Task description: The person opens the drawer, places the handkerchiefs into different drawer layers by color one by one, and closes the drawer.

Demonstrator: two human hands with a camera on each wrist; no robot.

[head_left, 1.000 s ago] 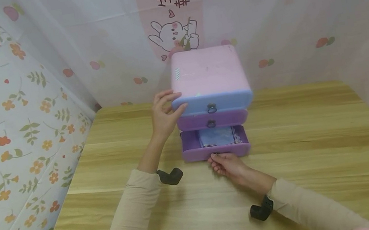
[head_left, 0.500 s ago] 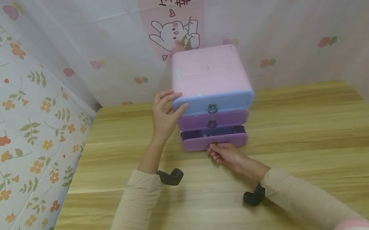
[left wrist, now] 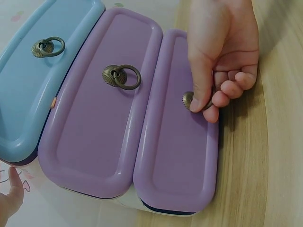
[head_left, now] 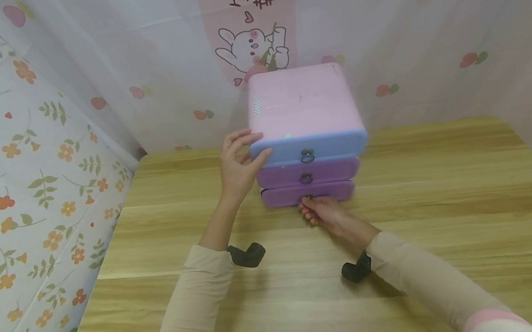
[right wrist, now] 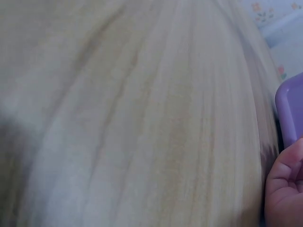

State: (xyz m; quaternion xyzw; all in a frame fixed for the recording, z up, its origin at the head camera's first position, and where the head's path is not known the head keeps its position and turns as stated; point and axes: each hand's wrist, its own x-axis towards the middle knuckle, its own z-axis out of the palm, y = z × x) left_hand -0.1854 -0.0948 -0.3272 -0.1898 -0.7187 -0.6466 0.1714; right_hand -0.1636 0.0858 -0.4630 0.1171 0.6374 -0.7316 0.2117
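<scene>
A small drawer cabinet (head_left: 300, 101) with a pink top stands on the table. Its front has a light blue top drawer (head_left: 280, 153) and two purple drawers below, each with a bronze ring pull. My left hand (head_left: 235, 168) rests on the cabinet's upper left corner, thumb on the blue front and fingers along the top edge. Between thumb and fingers, my right hand (left wrist: 225, 56) pinches the ring pull (left wrist: 188, 100) of the bottom drawer (left wrist: 177, 156). That drawer sits almost flush, with a thin dark gap at its left end. The right wrist view catches only part of this hand.
The wood-grain table (head_left: 462, 203) extends around the cabinet. Behind it hangs a white curtain (head_left: 164, 60) with a rabbit print, and a floral curtain (head_left: 13, 202) hangs at the left. Black wrist cameras are strapped to both wrists.
The bottom drawer has slid back into the cabinet, pushed by my right hand, and the light blue item inside is now hidden. My left hand has stayed on the corner.
</scene>
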